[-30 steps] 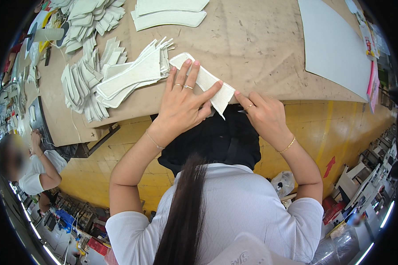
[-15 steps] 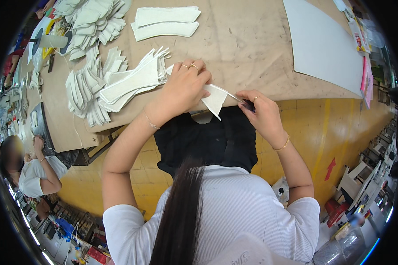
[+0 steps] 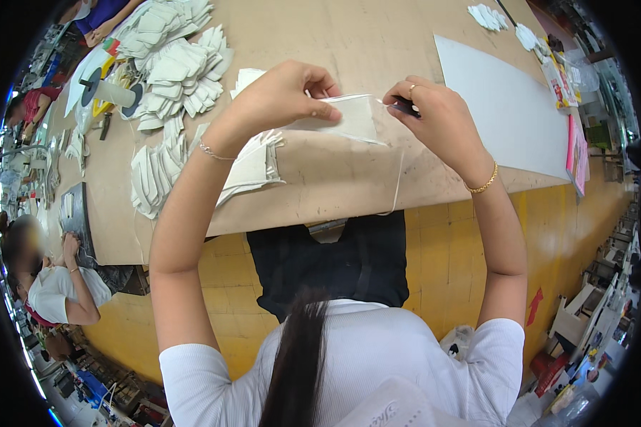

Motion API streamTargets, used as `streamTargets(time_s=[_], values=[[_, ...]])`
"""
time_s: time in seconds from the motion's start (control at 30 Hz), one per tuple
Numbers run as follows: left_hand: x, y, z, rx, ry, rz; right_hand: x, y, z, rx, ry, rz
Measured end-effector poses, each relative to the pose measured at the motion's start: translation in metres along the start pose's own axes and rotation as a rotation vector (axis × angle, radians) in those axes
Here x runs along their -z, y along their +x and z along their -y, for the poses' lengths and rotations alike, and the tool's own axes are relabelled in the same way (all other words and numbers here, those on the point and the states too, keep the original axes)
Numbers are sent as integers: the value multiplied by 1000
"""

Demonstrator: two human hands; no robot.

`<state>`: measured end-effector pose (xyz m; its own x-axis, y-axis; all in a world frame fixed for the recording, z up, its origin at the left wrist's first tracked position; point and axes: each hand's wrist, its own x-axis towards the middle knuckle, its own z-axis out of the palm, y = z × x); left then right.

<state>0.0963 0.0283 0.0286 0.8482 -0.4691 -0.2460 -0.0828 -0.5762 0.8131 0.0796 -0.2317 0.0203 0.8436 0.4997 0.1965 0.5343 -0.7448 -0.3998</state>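
Note:
A cream-white fabric piece point(image 3: 356, 119) with a bound edge is held over the table, pinched between the thumb and fingers of my left hand point(image 3: 288, 96). My right hand point(image 3: 438, 121) is closed on a small dark-handled tool point(image 3: 404, 108), whose thin tip meets the piece's far right corner. The tool's exact kind is partly covered by my fingers. Beneath my left forearm lies a bundle of similar fabric pieces point(image 3: 260, 162), partly hidden by the arm. A loose white thread point(image 3: 398, 181) trails down to the table's front edge.
Heaped white pieces point(image 3: 181, 67) and a fanned stack point(image 3: 153, 181) lie left on the brown-covered table point(image 3: 335, 188). A thread spool point(image 3: 114, 94) stands farther left. At right is a large white sheet point(image 3: 498, 114). Co-workers point(image 3: 68, 285) sit along the left side.
Both hands have moved farther over the table with the fabric piece, away from my body. The piece is now turned closer to level. The tool stays at its right corner.

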Motion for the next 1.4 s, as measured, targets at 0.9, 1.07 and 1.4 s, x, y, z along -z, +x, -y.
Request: streamTargets(time_s=[0.9, 1.07, 1.4], values=[[-45, -43, 57, 155, -122, 24, -99, -31, 35, -209, 1, -16], [-38, -78, 50, 108, -30, -52, -104, -36, 12, -217, 137, -129], [-22, -124, 104, 24, 373, -550, -86, -12, 15, -393, 530, 3]])
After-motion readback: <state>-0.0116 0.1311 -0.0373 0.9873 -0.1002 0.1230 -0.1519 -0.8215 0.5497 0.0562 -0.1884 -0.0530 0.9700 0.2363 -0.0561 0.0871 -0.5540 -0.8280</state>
